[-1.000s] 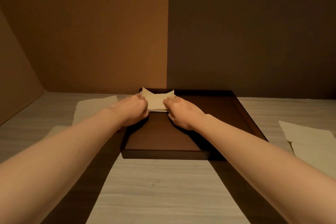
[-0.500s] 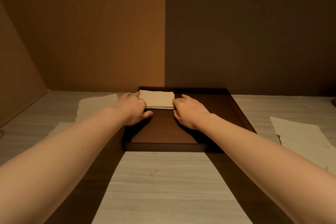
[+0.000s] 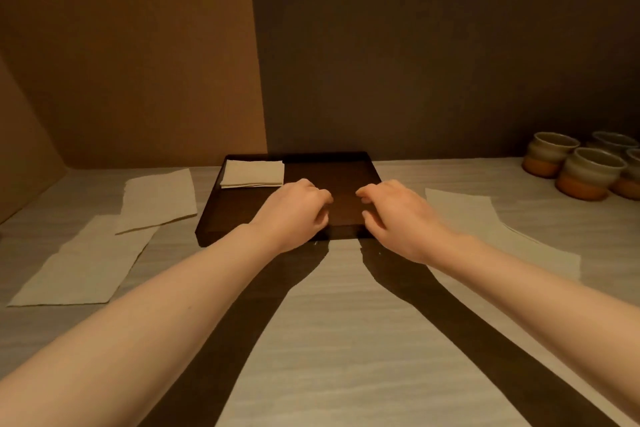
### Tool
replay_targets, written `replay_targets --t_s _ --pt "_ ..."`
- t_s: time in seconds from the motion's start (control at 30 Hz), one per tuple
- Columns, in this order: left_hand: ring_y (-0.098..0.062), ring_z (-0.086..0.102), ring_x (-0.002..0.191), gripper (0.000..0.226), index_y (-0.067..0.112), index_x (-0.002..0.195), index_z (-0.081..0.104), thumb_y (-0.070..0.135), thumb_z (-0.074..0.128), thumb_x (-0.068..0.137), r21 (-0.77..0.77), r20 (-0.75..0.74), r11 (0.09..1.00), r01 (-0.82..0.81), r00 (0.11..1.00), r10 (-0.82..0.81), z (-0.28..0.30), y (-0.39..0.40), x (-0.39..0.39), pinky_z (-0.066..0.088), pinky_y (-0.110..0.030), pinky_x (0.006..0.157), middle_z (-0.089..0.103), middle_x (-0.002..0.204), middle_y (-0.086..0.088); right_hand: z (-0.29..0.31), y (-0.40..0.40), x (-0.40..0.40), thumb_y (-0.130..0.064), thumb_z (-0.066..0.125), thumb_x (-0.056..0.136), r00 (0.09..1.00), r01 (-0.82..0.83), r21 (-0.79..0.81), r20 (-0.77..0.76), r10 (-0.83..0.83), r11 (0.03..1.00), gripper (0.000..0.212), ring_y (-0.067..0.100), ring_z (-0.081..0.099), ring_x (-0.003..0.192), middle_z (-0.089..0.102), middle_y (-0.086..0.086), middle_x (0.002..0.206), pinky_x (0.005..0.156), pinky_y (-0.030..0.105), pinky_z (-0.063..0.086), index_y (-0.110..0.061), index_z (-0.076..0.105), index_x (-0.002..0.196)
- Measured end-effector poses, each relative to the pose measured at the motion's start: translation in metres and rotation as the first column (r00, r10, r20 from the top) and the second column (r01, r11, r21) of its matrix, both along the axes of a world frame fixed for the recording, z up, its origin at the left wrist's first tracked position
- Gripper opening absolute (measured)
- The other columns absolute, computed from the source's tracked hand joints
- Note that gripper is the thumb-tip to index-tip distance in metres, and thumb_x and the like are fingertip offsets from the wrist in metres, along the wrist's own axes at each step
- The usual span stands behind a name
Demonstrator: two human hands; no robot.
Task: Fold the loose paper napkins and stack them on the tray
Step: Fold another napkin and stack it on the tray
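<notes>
Both bare forearms reach forward, the left from about 7 o'clock and the right from about 5 o'clock, converging toward 12. The left hand [image 3: 296, 210] is palm down with its fingers [image 3: 323, 198] loosely curled, holding nothing. The right hand [image 3: 398, 215] mirrors it, palm down, its fingers [image 3: 363, 192] bent inward toward 9 o'clock, also holding nothing. The two hands are near each other with a gap between their fingertips, wrists roughly level.

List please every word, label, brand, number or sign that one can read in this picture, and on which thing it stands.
None: no readable text shows.
Folded napkins, dark tray, loose napkins and glazed cups all look unprinted.
</notes>
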State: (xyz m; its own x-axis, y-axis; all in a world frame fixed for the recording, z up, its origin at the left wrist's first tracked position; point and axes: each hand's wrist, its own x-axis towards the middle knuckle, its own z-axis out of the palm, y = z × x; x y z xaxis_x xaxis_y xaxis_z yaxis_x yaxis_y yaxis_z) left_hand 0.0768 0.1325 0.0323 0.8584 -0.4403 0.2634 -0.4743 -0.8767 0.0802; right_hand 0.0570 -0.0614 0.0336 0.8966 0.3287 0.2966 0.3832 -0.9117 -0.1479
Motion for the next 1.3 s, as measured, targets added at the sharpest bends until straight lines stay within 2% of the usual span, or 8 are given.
replay_targets --t_s 0.23,0.53,0.67,0.73,0.83,0.9,1.03,1.3 --pt "-0.017 0.057 0.099 0.023 0.018 0.113 0.067 0.018 0.056 0.092 -0.018 0.077 0.966 0.257 0.964 -0.255 -0.020 -0.082 -0.050 0.053 -0.036 0.078 0.068 0.103 0.000 -0.016 -0.086 -0.079 -0.033 0.050 0.098 0.987 0.135 -0.015 -0.081 -0.136 0.991 0.038 0.014 0.054 0.114 0.060 -0.004 0.126 0.090 0.029 0.050 -0.027 0.049 0.135" --pt "-0.024 0.056 0.104 0.028 0.013 0.117 0.063 0.016 0.049 0.093 0.030 -0.004 0.902 0.430 0.903 -0.431 -0.041 -0.155 -0.068 0.050 -0.041 0.083 0.063 0.116 -0.005 -0.032 -0.157 -0.122 -0.045 0.046 0.097 0.955 0.264 -0.137 -0.099 -0.278 0.955 0.045 0.020 0.050 0.117 0.058 0.001 0.128 0.093 0.036 0.047 -0.018 0.050 0.133" --pt "-0.025 0.049 0.121 0.036 0.014 0.129 0.055 0.019 0.050 0.094 0.012 -0.048 0.896 0.444 0.895 -0.443 -0.044 -0.177 -0.066 0.045 -0.042 0.096 0.055 0.134 -0.005 -0.040 -0.170 -0.121 -0.050 0.047 0.096 0.946 0.273 -0.216 -0.117 -0.302 0.937 0.043 0.022 0.055 0.103 0.061 0.002 0.114 0.084 0.037 0.049 -0.016 0.057 0.119" --pt "-0.024 0.049 0.119 0.032 0.017 0.125 0.056 0.020 0.049 0.094 0.035 -0.072 0.879 0.475 0.879 -0.472 -0.047 -0.184 -0.067 0.045 -0.041 0.096 0.057 0.130 -0.003 -0.047 -0.171 -0.122 -0.045 0.050 0.095 0.962 0.241 -0.261 -0.061 -0.265 0.935 0.033 0.024 0.056 0.092 0.062 0.003 0.102 0.073 0.036 0.050 -0.015 0.061 0.104" --pt "-0.021 0.054 0.104 0.022 0.015 0.107 0.063 0.023 0.048 0.094 0.058 -0.093 0.866 0.497 0.866 -0.491 -0.054 -0.190 -0.066 0.048 -0.040 0.087 0.064 0.109 -0.001 -0.053 -0.170 -0.122 -0.015 0.072 0.081 0.972 0.232 -0.321 0.039 -0.232 0.918 0.011 0.029 0.058 0.069 0.062 0.006 0.080 0.050 0.038 0.045 -0.011 0.062 0.083" --pt "-0.021 0.052 0.109 0.025 0.015 0.111 0.063 0.030 0.050 0.094 0.036 -0.112 0.878 0.477 0.875 -0.470 -0.056 -0.191 -0.066 0.046 -0.038 0.091 0.063 0.113 -0.001 -0.053 -0.170 -0.122 -0.003 0.077 0.069 0.975 0.223 -0.316 0.067 -0.213 0.922 0.019 0.029 0.055 0.056 0.060 0.006 0.068 0.044 0.034 0.037 -0.010 0.061 0.073" --pt "-0.017 0.050 0.113 0.038 0.021 0.124 0.056 0.039 0.058 0.091 -0.102 -0.142 0.894 0.436 0.884 -0.447 -0.052 -0.193 -0.067 0.044 -0.037 0.094 0.060 0.121 0.002 -0.038 -0.171 -0.124 -0.014 0.057 0.090 0.964 0.260 -0.179 0.096 -0.246 0.949 0.006 0.026 0.056 0.074 0.062 0.003 0.080 0.057 0.034 0.037 -0.014 0.062 0.086" --pt "-0.014 0.060 0.094 0.017 0.018 0.104 0.071 0.020 0.063 0.089 -0.522 -0.064 0.820 0.235 0.948 -0.313 -0.026 -0.183 -0.067 0.046 -0.029 0.078 0.070 0.100 0.001 0.003 -0.159 -0.131 -0.016 0.056 0.093 0.968 0.157 0.147 0.172 -0.181 0.977 0.013 0.019 0.060 0.087 0.066 -0.002 0.092 0.069 0.044 0.052 -0.018 0.065 0.102"
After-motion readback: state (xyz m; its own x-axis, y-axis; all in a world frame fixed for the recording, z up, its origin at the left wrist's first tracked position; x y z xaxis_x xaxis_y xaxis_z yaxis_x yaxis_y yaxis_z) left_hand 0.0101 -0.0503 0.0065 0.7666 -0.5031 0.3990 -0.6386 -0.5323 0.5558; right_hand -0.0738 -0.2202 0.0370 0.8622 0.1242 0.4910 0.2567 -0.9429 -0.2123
